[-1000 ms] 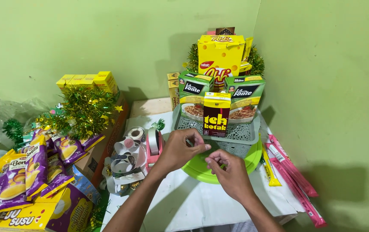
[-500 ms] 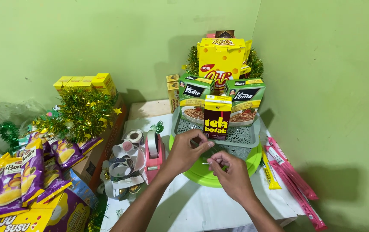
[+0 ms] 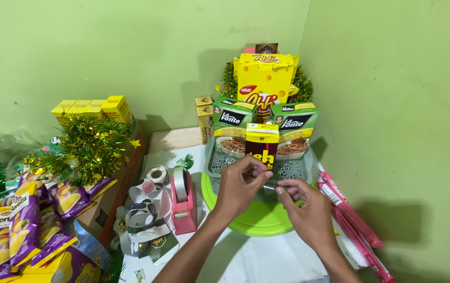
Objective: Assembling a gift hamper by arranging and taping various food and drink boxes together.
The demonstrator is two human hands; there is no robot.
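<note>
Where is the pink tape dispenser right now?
In the head view, the pink tape dispenser stands on the white table, just left of the left hand and the green round tray, beside loose tape rolls.

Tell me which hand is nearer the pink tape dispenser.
Left. The left hand is just right of the pink tape dispenser, apart from it, over the green plate. The right hand lies farther right, beyond the left hand.

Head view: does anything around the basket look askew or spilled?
Nothing spilled. The dark carton stands upright at the basket front, between two green boxes. Only the ribbon scraps by the pink tape dispenser lie jumbled.
</note>
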